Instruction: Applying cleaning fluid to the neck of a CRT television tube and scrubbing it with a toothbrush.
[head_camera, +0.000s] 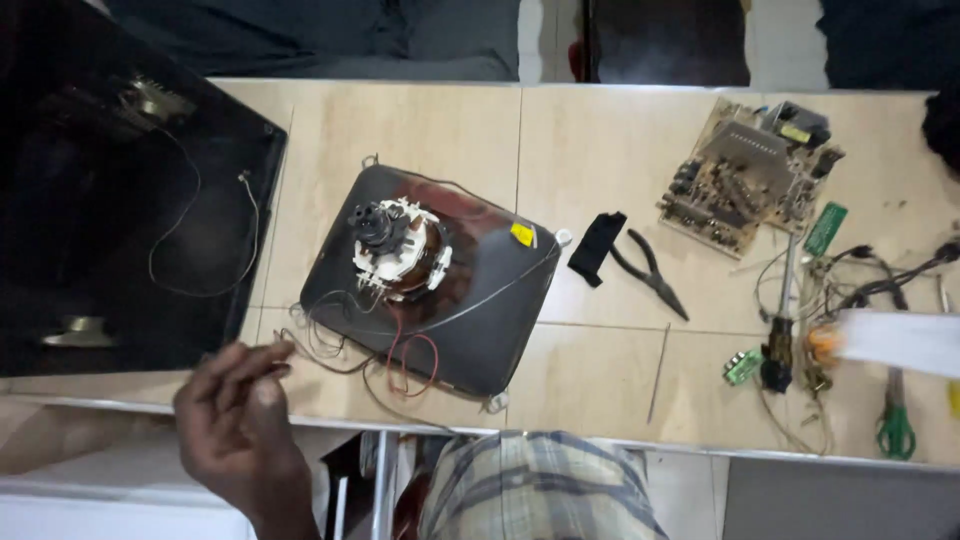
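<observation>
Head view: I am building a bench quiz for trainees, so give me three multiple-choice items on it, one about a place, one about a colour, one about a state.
1. Where do the black-handled pliers lie?
A. right of the dark grey picture tube
B. on the black cabinet shell
C. on the floor

2. What colour are the handles of the scissors at the right?
A. red
B. green
C. white

3. What is the left hand doing?
A. resting flat on the beige tiled table
B. gripping the pliers
C. pinching thin wires beside the tube

Answers: 1 A, they lie on the tiles beyond the tube's right edge. 2 B, both loops are green. 3 C, fingertips close on the wire.
</observation>
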